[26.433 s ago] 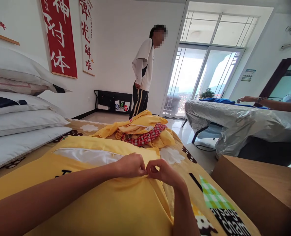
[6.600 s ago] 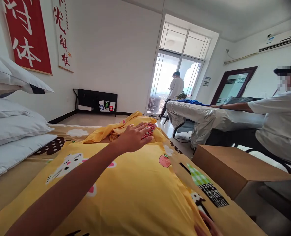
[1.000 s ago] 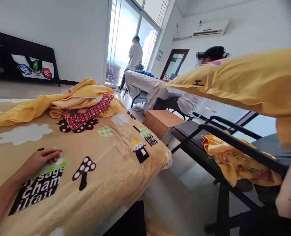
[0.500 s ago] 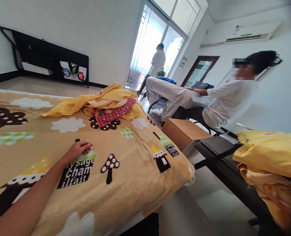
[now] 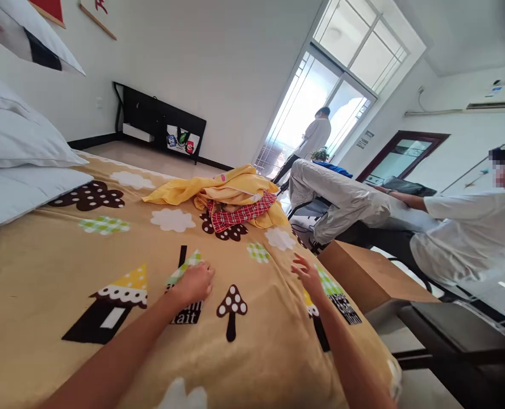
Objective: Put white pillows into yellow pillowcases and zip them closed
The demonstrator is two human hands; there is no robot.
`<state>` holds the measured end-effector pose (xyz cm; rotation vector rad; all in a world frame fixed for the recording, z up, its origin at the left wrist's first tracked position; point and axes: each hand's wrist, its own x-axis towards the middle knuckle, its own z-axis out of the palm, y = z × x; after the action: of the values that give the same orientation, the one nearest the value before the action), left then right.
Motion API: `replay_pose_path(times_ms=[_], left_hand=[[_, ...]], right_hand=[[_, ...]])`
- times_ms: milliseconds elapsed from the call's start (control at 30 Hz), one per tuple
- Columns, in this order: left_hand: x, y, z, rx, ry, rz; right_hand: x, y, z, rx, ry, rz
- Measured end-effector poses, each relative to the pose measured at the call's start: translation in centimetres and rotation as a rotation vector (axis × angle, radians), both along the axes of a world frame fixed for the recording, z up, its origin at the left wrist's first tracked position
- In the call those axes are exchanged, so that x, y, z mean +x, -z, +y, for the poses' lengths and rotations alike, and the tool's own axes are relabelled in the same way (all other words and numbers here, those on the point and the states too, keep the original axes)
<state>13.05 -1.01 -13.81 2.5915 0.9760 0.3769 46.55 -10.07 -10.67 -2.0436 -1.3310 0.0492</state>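
Observation:
My left hand [image 5: 196, 282] is over the tan bedsheet [image 5: 252, 363] with its house, cloud and mushroom print. Its fingers are curled in and nothing shows in them. Farther right, my right hand [image 5: 308, 277] hovers near the bed's right side, fingers apart, holding nothing. Beyond both hands lies a crumpled yellow cloth bundle [image 5: 247, 184]. A red plaid piece [image 5: 239, 215] shows along its near side. Neither hand touches the bundle.
White pillows [image 5: 17, 136] are stacked at the left. Right of the bed stand a cardboard box [image 5: 371, 272] and a black bench [image 5: 460, 324]. One person [image 5: 469, 233] sits beyond the box; another [image 5: 316, 136] stands by the glass door. A black rack [image 5: 158, 116] is by the wall.
My right hand has come into view over the bed's right side. The view has turned left, bringing in the pillows; the yellow pile on the bench is mostly out of sight.

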Motion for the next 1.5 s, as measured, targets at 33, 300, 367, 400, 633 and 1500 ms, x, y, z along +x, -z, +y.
replay_pose_path(times_ms=[33, 300, 367, 400, 633, 1500], left_hand=[[0.0, -0.3, -0.8, 0.022, 0.008, 0.06], [0.0, -1.7, -1.5, -0.02, 0.062, 0.266], [-0.2, -1.5, -0.6, -0.055, 0.07, 0.225], [-0.3, -1.4, -0.1, -0.071, 0.078, 0.206], [-0.9, -0.3, 3.0, -0.224, 0.104, 0.043], [1.6, -0.4, -1.9, 0.253, -0.127, -0.401]], right_hand=[[-0.8, -0.2, 3.0, -0.041, -0.052, -0.042], [-9.8, -1.1, 25.7, -0.227, -0.307, -0.405], [-10.6, -0.7, 28.2, -0.263, -0.276, -0.453], [-10.7, -0.4, 29.0, -0.273, -0.254, -0.473], [-9.9, -1.5, 32.0, -0.197, -0.129, -0.471], [-10.6, -31.1, 0.7, 0.471, -0.625, -0.619]])
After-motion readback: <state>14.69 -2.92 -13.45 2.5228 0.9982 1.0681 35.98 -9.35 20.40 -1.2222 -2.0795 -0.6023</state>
